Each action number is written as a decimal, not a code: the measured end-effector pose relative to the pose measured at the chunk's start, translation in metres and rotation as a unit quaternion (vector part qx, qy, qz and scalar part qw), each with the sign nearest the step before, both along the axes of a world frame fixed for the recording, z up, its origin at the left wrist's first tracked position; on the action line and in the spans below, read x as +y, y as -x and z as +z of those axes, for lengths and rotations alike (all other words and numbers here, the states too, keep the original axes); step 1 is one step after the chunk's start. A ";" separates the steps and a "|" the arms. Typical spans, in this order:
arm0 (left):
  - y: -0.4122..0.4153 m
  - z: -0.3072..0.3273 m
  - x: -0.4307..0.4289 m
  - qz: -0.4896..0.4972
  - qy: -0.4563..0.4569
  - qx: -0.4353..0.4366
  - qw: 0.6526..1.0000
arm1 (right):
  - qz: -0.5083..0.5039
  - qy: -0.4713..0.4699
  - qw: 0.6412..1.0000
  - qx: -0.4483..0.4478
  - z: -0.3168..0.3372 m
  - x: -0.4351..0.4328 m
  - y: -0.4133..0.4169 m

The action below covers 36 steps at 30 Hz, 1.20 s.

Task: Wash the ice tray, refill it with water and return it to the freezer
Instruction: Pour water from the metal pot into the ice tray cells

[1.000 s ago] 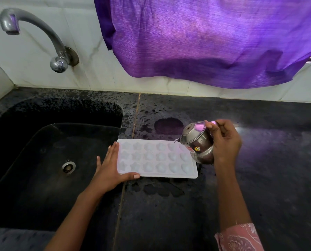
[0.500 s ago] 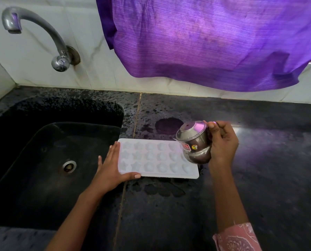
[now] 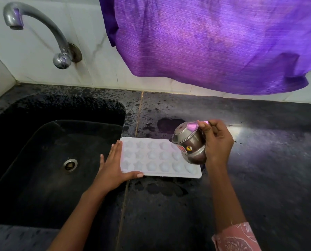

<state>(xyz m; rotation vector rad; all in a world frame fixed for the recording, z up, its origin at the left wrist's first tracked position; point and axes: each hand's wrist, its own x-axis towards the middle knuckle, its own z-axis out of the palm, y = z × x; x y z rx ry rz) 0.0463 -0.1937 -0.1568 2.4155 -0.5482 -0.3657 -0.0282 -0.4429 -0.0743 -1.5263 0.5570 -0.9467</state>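
Fingers of the right hand (image 3: 217, 142) clasp a small steel pot (image 3: 190, 143) tipped over the white ice tray (image 3: 151, 158) on the dark worktop (image 3: 259, 160) beside the sink (image 3: 42, 142), while the left hand (image 3: 113, 167), fingers straight and together, steadies its near-left corner. Refilling looks underway; next the spout must shift leftward toward the remaining cells. Compared with a second ago, the pot sits farther over the tray

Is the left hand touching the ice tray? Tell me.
Touching. The head view shows the left hand laid flat against the left end of the ice tray, with its thumb lying along the tray's near edge.
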 end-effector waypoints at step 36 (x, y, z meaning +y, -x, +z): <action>0.001 -0.003 0.000 0.005 0.001 -0.005 1.000 | -0.001 -0.041 0.999 0.000 -0.001 0.010 -0.005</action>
